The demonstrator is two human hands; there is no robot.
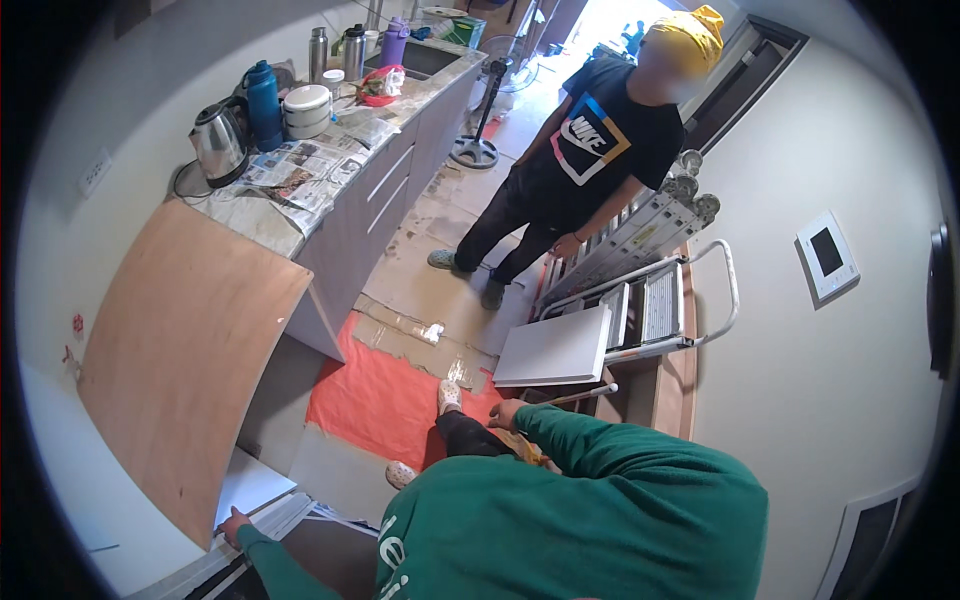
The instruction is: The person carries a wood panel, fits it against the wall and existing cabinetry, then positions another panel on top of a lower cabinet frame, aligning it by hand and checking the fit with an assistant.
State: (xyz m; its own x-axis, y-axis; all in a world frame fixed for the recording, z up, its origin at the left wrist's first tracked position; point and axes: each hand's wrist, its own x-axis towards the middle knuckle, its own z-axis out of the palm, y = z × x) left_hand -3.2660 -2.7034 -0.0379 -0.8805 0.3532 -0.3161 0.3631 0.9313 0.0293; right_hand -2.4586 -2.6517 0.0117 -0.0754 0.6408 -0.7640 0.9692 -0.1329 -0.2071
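Note:
My left hand (236, 526) is at the lower left, its fingers out and touching or just over the edge of a white panel (252, 486). That panel lies low beside a large plywood sheet (195, 330), which leans against the counter end and curves in the view. My right hand (508, 413) hangs near my right knee with its fingers loosely extended. Nothing shows in it. Close to it are a white-tipped rod (590, 394) and a white flat board (555, 347), which rests against a folded step ladder (650, 310).
A person (600, 140) in a black T-shirt and yellow head covering stands ahead. Along the left runs a counter (350, 165) with a kettle (220, 145) and a blue bottle (264, 105). A metal ladder (635, 225) leans at the right wall. Red sheeting (360, 395) covers some floor.

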